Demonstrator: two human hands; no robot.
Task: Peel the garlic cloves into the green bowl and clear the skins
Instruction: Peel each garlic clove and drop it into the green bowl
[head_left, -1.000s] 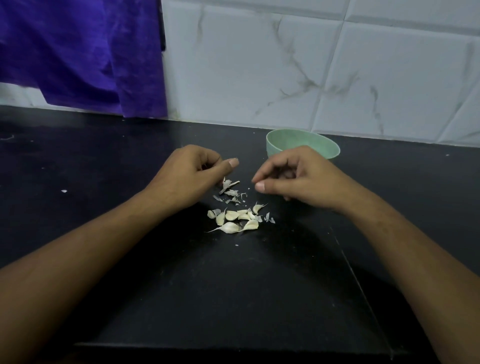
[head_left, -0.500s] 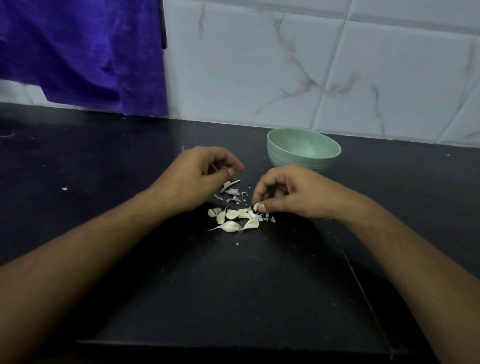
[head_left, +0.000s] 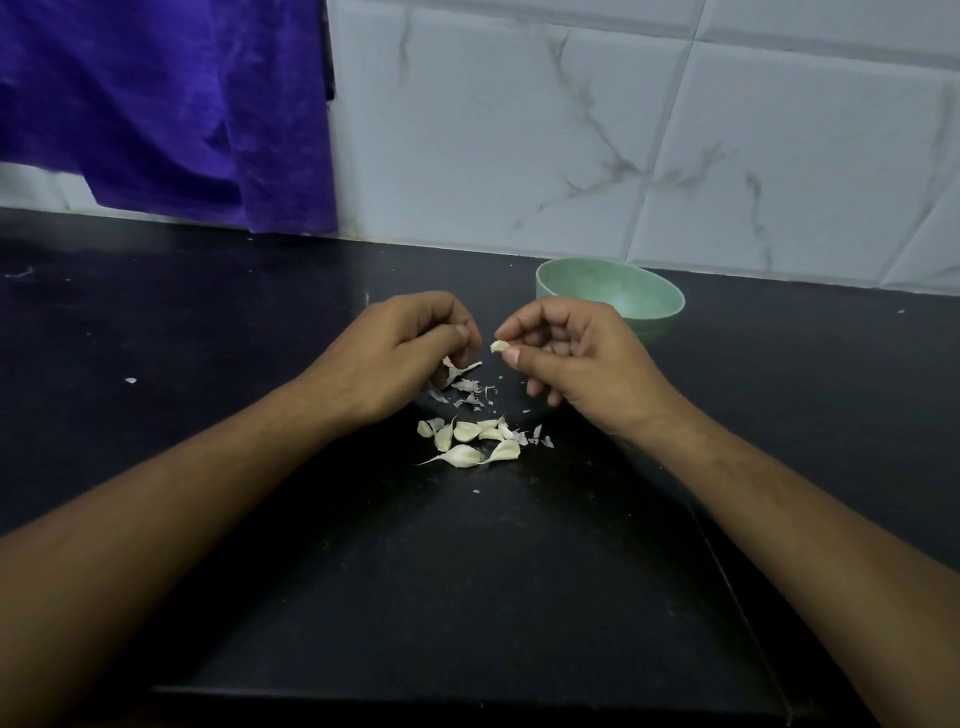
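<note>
Head view, right side first: what have you got there?

My right hand (head_left: 576, 358) pinches one garlic clove (head_left: 498, 346) between thumb tip and forefinger, above the table (head_left: 260, 322). My other fingers are curled toward the palm.

And the left?

My left hand (head_left: 405, 358) is curled, thumb against the forefinger, just beside the clove but not touching it. A papery skin (head_left: 460, 368) sits right under those fingers. I cannot tell whether I grip it or it lies on the table.

Where is everything else?

The green bowl (head_left: 660, 306) stands upright behind my right hand, near the tiled wall (head_left: 519, 130). Other cloves (head_left: 467, 441) lie in a small heap on the table between my forearms. Loose skins (head_left: 467, 387) are scattered between the heap and my hands. A purple cloth (head_left: 156, 104) hangs at the back left.
</note>
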